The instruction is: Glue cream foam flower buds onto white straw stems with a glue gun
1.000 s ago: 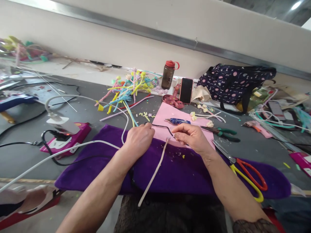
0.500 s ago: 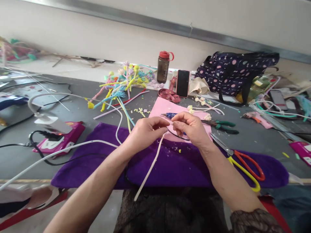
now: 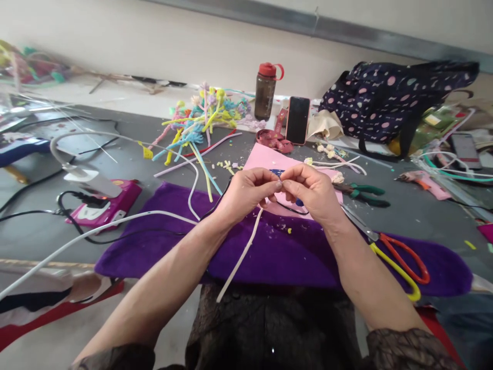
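My left hand [image 3: 252,191] is closed in a pinch, and a cream-coloured cord-like strand [image 3: 242,259] hangs down from beneath it over the purple cloth [image 3: 281,257]. Fingertip to fingertip with it, my right hand [image 3: 306,187] is closed in a pinch as well; whatever small thing lies between the fingertips is hidden. Behind the hands lies a pink sheet [image 3: 262,155], with a blue tool [image 3: 277,173] on it, mostly covered by my fingers. Large scissors [image 3: 404,257] with red and yellow handles rest beside my right forearm.
Green-handled pliers [image 3: 370,194] lie right of the sheet. Farther back are colourful fuzzy stems [image 3: 208,118], a bottle [image 3: 265,92], a phone [image 3: 298,121] and a patterned bag [image 3: 385,103]. A magenta power strip [image 3: 115,208] with cables sits left. A pink glue gun [image 3: 427,186] is at right.
My fingertips have come closer together, and the right fingers now meet the left ones. The whole view has shifted slightly. The cream strand still hangs from the left hand.
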{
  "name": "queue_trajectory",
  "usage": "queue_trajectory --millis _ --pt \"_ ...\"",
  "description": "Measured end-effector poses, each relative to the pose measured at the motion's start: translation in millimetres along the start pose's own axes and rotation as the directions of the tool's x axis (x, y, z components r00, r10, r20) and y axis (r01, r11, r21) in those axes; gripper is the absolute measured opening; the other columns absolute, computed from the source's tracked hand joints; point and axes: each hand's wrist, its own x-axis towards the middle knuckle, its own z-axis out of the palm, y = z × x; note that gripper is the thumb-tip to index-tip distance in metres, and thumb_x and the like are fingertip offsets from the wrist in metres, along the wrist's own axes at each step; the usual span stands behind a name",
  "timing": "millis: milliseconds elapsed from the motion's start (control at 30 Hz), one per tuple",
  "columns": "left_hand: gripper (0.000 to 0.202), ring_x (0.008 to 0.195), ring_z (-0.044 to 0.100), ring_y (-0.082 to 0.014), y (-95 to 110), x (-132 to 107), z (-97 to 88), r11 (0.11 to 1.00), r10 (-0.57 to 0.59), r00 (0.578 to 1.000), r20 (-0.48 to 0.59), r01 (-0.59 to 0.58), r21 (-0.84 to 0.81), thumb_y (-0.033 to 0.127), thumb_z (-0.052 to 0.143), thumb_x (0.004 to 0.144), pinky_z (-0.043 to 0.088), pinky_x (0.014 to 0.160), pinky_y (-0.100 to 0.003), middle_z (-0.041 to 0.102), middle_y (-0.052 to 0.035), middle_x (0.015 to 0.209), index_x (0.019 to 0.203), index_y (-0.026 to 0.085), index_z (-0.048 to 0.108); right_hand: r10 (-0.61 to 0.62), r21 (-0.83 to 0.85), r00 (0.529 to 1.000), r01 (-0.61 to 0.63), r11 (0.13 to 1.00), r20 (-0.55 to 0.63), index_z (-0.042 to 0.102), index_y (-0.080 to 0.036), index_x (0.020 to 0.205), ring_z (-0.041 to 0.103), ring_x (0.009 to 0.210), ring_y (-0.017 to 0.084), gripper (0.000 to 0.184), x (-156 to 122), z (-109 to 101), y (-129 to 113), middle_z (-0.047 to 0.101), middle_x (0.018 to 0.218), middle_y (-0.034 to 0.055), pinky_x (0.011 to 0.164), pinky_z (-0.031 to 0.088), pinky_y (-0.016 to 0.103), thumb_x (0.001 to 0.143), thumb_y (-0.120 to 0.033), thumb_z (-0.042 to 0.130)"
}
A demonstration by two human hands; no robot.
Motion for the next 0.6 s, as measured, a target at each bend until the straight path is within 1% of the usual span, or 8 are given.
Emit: queue_trajectory --millis 100,167,200,267,333,400,500,600 --pt "0.009 0.048 0.053 -0.0058 0 -2 -6.1 1.000 -0.010 1.000 0.011 0.011 -0.024 0.023 0.058 0.072 0.041 0.043 -0.015 0.059 0.0015 0.060 0.072 0.013 0.058 0.000 -0.150 0.999 0.006 0.989 0.038 0.058 -0.017 0.086 0.052 0.053 0.009 0.012 -5 -2 0 0.058 0.070 -0.0011 0.049 0.042 0.022 0.079 -0.027 0.058" --pt "0.008 0.048 0.053 -0.0057 0 -1 -12.3 0.997 -0.059 0.998 0.012 0.059 -0.040 0.020 0.057 0.072 0.039 0.041 -0.014 0.061 0.0001 0.064 0.071 0.013 0.056 -0.004 -0.338 0.985 0.064 0.939 0.175 0.061 -0.018 0.084 0.054 0.060 0.011 0.009 -12 -6 0 0.060 0.073 0.0001 0.055 0.042 0.023 0.078 -0.024 0.059" --pt "0.007 0.047 0.053 -0.0058 -1 -1 -15.3 0.996 -0.081 0.997 0.012 0.082 -0.033 0.020 0.057 0.072 0.038 0.039 -0.014 0.061 -0.0005 0.065 0.071 0.013 0.055 0.006 -0.432 0.960 0.120 0.894 0.279 0.063 -0.019 0.084 0.056 0.064 0.013 0.008 -16 -8 0 0.061 0.075 0.0008 0.058 0.043 0.025 0.077 -0.022 0.060" --pt "0.008 0.046 0.052 -0.0062 -3 0 -20.6 0.994 -0.111 0.993 0.029 0.111 0.017 0.021 0.057 0.072 0.036 0.037 -0.014 0.061 -0.0009 0.063 0.071 0.013 0.055 0.054 -0.559 0.876 0.258 0.788 0.480 0.066 -0.021 0.086 0.057 0.074 0.016 0.012 -23 -12 1 0.062 0.081 0.0022 0.067 0.043 0.028 0.076 -0.017 0.061" --pt "0.009 0.044 0.052 -0.0064 -7 -1 -24.1 0.987 -0.128 0.991 0.041 0.123 0.104 0.023 0.056 0.072 0.035 0.036 -0.014 0.060 -0.0002 0.060 0.070 0.014 0.055 0.095 -0.618 0.810 0.360 0.699 0.579 0.065 -0.023 0.093 0.056 0.083 0.018 0.020 -28 -13 2 0.061 0.089 0.0034 0.072 0.042 0.029 0.076 -0.015 0.061" --pt "0.010 0.043 0.053 -0.0066 -12 -2 -26.1 0.966 -0.152 0.988 0.028 0.143 0.214 0.025 0.055 0.072 0.036 0.036 -0.014 0.060 0.0007 0.058 0.070 0.015 0.055 0.114 -0.665 0.797 0.404 0.628 0.593 0.065 -0.023 0.096 0.055 0.087 0.018 0.022 -29 -11 4 0.060 0.092 0.0039 0.074 0.041 0.029 0.077 -0.014 0.059" --pt "0.011 0.041 0.054 -0.0072 -18 -4 -27.7 0.908 -0.210 0.977 -0.024 0.204 0.366 0.027 0.052 0.072 0.037 0.036 -0.014 0.060 0.0014 0.056 0.071 0.017 0.056 0.138 -0.737 0.816 0.416 0.533 0.561 0.064 -0.021 0.093 0.055 0.085 0.017 0.016 -27 -7 8 0.060 0.089 0.0032 0.071 0.039 0.027 0.079 -0.015 0.057" --pt "0.011 0.042 0.056 -0.0085 -22 -7 -28.2 0.857 -0.245 0.968 -0.045 0.238 0.458 0.027 0.050 0.072 0.039 0.038 -0.015 0.061 0.0017 0.056 0.071 0.018 0.056 0.142 -0.768 0.828 0.421 0.482 0.543 0.063 -0.020 0.088 0.056 0.080 0.016 0.012 -26 -3 11 0.061 0.084 0.0022 0.067 0.038 0.026 0.081 -0.015 0.055"
